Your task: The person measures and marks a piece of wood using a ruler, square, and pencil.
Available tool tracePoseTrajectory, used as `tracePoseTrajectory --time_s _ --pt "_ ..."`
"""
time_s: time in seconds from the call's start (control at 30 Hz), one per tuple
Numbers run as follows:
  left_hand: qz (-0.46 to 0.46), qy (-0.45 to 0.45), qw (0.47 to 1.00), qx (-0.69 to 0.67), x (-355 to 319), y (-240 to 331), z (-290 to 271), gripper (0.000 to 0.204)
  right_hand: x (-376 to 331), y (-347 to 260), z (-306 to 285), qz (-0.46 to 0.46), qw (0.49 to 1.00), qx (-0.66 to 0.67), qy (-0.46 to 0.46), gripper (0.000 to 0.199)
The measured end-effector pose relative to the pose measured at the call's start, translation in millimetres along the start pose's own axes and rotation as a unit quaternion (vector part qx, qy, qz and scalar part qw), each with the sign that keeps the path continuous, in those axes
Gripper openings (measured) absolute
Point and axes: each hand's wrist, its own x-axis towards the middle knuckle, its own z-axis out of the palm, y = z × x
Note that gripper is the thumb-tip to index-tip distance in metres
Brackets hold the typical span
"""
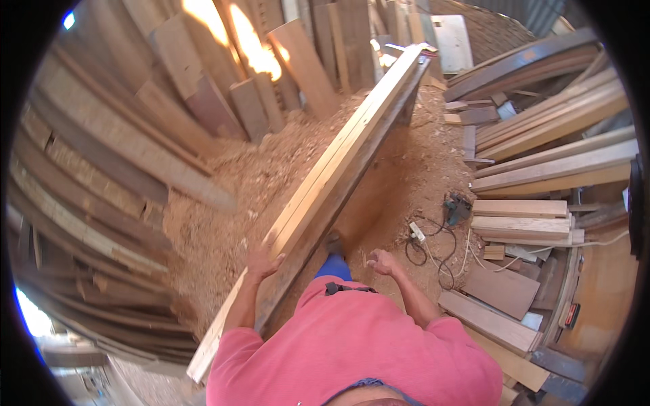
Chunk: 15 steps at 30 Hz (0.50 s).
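Two long pale timber planks (330,168) lie side by side, running from the lower left to the far centre. They rest along a darker, narrow wooden bench (352,177). My left hand (261,262) lies on the near part of the planks, its thumb apart from the fingers. To the right of the bench, my right hand (384,262) hangs in the air with loosely bent fingers and nothing visible in it. At the planks' far end there is a small light-coloured item (425,47), too small to make out.
Boards (303,68) lean at the back, and long timbers (88,183) are stacked on the left. Cut wood pieces (520,220) are piled on the right. A dark green power tool (457,208) and cable with a white socket block (417,233) lie on the sawdust-covered ground (250,176).
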Motion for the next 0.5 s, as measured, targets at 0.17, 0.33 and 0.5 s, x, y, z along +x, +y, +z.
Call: tracePoseTrajectory --time_s 0.17,0.33,0.5 --pt "0.090 0.005 0.996 -0.023 168.7 89.2 -23.9 0.089 22.7 80.3 -44.8 0.086 0.993 0.065 0.052 0.046" --pt "0.141 0.010 0.990 -0.020 293.5 159.0 -38.7 0.084 -11.1 229.9 -26.6 0.280 0.914 0.178 0.232 0.026" --pt "0.154 0.022 0.987 -0.034 394.2 226.2 -37.4 0.084 -67.2 253.4 -21.1 0.499 0.809 0.260 0.170 0.028"
